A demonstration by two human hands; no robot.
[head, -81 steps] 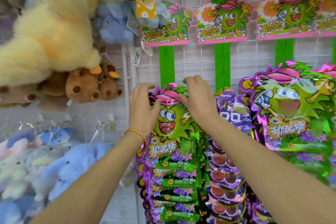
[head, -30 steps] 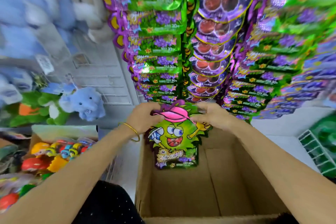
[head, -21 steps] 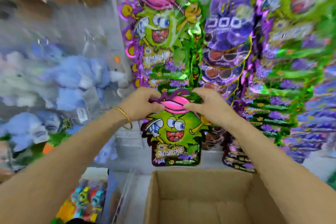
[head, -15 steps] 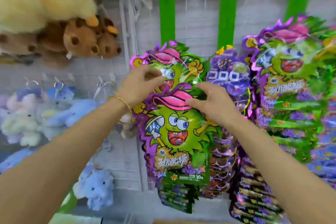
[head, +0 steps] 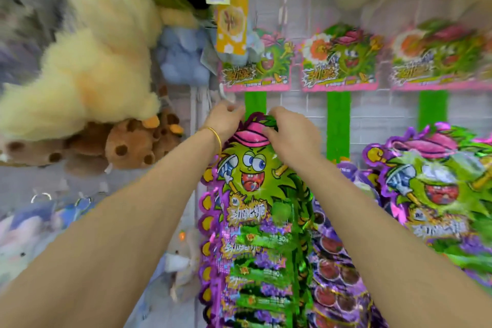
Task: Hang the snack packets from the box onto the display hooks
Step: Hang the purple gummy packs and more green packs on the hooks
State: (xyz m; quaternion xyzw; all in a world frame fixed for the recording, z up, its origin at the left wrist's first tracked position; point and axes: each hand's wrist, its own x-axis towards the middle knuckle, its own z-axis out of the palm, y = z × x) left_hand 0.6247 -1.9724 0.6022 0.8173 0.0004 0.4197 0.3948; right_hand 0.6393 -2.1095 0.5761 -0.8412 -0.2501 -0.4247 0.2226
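A green snack packet [head: 249, 168] with a cartoon face and pink cap is held up against the wire display wall, over a stack of like packets [head: 255, 269] hanging below it. My left hand [head: 226, 121] pinches the packet's top left corner. My right hand [head: 290, 133] grips its top right edge by the cap. The packet's top lies at the foot of a green strip [head: 255, 102]. The hook itself is hidden behind my fingers. The box is out of view.
Purple packets [head: 332, 274] and another green packet stack [head: 436, 194] hang to the right. Header cards [head: 339, 61] sit along the wall above. Plush toys [head: 87, 82] crowd the left side, with brown ones [head: 130, 145] close to my left forearm.
Both hands lifted the packet out of the cardboard box and raised it to the top of the left hanging stack. The view tilted up from the box to the wall.
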